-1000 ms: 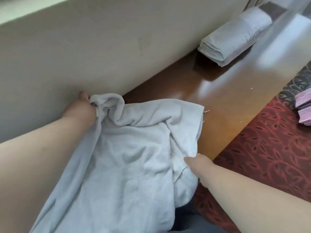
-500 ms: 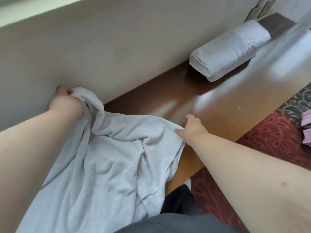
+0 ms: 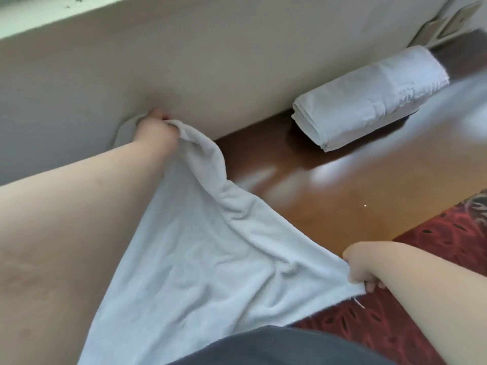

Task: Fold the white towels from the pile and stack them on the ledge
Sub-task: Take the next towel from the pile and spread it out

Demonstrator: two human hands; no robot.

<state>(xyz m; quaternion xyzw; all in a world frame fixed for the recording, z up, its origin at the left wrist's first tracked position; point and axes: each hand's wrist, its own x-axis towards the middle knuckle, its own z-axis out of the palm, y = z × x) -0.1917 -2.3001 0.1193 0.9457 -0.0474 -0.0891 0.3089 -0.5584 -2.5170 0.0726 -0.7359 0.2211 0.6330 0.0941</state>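
1. L hand (image 3: 154, 134): grip bunched tight on one corner of the towel (image 3: 189, 259), up against the wall (image 3: 210, 61), at the far edge of the ledge (image 3: 329, 196).
2. R hand (image 3: 361, 264): grip curled closed on the opposite corner, at the ledge's near edge, over the carpet (image 3: 434, 246).
3. Towel hangs stretched btwn the two grips, upper edge sagging in a curve; rest drapes down toward the person, over the L forearm side and onto dark clothing (image 3: 276, 346) at bottom.
4. A loose thread dangles from the corner just below the R grip.
5. Folded towel (image 3: 369, 98) lies on the ledge far R, against the wall, well apart from both hands.
6. Ledge = glossy brown wood w/ bright glare patches and one small white speck.
7. Wall beige; pale sill (image 3: 52, 19) at top L; framed panel (image 3: 448, 25) in top R corner, blurred.
8. Carpet red w/ dark leaf pattern, R of the ledge.
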